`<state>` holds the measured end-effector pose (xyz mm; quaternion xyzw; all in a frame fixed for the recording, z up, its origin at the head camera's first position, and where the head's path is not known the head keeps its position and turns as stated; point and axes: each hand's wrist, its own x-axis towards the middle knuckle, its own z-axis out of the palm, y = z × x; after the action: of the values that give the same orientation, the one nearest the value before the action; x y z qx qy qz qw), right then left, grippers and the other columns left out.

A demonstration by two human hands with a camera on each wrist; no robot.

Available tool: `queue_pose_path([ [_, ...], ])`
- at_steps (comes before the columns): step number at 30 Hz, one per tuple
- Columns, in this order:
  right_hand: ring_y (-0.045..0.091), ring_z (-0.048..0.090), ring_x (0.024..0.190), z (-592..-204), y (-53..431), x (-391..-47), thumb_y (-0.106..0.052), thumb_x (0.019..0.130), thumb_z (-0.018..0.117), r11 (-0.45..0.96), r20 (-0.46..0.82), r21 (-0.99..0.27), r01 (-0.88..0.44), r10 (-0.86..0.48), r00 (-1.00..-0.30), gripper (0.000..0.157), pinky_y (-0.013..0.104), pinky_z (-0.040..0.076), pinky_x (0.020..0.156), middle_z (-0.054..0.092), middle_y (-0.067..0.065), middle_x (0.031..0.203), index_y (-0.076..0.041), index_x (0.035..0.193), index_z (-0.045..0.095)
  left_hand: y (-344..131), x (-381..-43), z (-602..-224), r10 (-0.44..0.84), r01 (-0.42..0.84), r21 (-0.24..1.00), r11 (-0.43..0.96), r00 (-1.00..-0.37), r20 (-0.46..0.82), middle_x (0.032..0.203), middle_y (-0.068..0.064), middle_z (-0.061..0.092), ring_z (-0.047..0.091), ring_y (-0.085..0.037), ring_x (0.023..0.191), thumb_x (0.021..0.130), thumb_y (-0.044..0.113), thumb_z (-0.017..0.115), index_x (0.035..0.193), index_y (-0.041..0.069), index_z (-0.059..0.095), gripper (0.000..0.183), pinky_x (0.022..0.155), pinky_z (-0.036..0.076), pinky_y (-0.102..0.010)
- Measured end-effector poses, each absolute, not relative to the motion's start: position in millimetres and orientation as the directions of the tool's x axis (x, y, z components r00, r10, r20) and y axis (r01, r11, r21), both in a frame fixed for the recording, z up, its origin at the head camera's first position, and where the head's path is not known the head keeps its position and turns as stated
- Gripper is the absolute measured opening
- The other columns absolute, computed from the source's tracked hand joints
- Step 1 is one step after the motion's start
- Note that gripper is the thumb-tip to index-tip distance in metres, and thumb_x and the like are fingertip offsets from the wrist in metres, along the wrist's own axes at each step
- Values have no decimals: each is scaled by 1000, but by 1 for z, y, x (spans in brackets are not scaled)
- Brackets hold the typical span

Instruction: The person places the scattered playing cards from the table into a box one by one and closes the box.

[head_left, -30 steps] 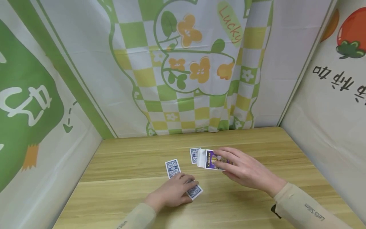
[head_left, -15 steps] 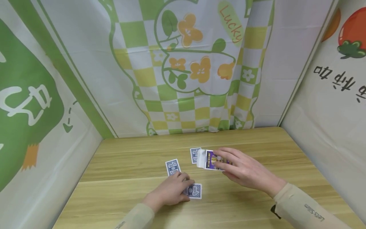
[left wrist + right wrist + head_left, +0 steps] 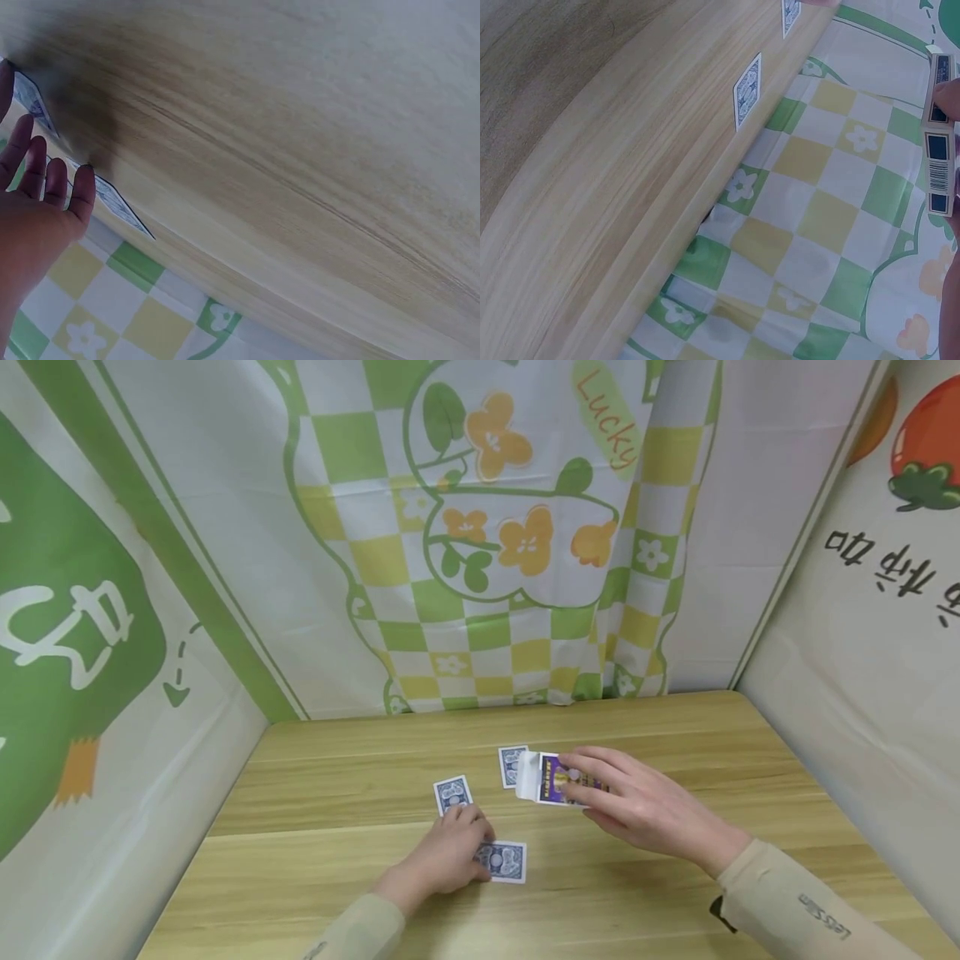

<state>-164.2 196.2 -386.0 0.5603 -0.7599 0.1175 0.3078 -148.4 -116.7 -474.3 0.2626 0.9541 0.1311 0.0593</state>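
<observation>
My left hand (image 3: 447, 853) is low over the wooden table, thumb and index finger at opposite edges of a blue-backed playing card (image 3: 510, 862) lying face down. The hand covers the card's left end; whether others lie under it I cannot tell. Just beyond the knuckles lies a second blue-backed card (image 3: 452, 792), partly hidden by the fingers. My right hand (image 3: 645, 803) grips a purple-fronted card box (image 3: 551, 781) with its white flap (image 3: 528, 775) open to the left. In the right wrist view the box's barcode side (image 3: 938, 176) shows beside the fingers.
A third blue-backed card (image 3: 510, 767) lies behind the box flap, partly covered by it. The wooden table (image 3: 337, 785) ends at a green-and-yellow checked cloth backdrop (image 3: 480, 647). Printed cloth walls (image 3: 847, 677) stand on both sides.
The near card has turned from slanted to nearly square with the table and shifted slightly left. My left hand has drawn leftward, uncovering more of it. The right hand and box stay put.
</observation>
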Motion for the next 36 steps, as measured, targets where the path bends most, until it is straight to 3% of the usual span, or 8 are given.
queue_pose_path([
  [9,31,59,126,-386,196,-165,-25,108,46,347,600,167,-923,-778,-184,33,44,60,94,60,11,141,-14,127,70,-114,-146,-470,488,424,353,834,-866,-114,116,0,50,44,-26,115,68,22,90,107,15,62,49,101,44,-48],
  [16,31,59,126,-387,196,-166,-25,108,46,342,606,170,-924,-776,-175,33,45,60,94,60,12,141,-14,128,70,-117,-145,-470,487,409,406,817,-867,-106,98,6,52,45,-19,99,71,18,88,103,17,57,45,92,43,-41],
  [23,31,59,125,-387,196,-166,-24,108,46,339,609,174,-925,-775,-170,33,45,60,94,61,12,140,-13,128,70,-118,-146,-470,473,410,374,832,-877,-90,114,-3,60,51,-26,108,71,24,89,128,8,60,66,100,45,-49],
  [31,31,59,126,-387,197,-165,-25,108,45,342,603,171,-924,-778,-176,33,45,59,95,60,12,141,-13,128,70,-116,-146,-466,429,380,301,875,-896,-115,100,2,50,41,-20,97,70,30,90,100,12,68,42,93,44,-42],
  [36,31,59,126,-388,198,-164,-23,107,46,343,602,174,-923,-779,-176,33,45,59,95,60,12,141,-13,127,70,-115,-145,-464,417,365,313,877,-901,-118,104,0,50,41,-21,97,68,26,91,99,11,66,42,90,44,-41],
])
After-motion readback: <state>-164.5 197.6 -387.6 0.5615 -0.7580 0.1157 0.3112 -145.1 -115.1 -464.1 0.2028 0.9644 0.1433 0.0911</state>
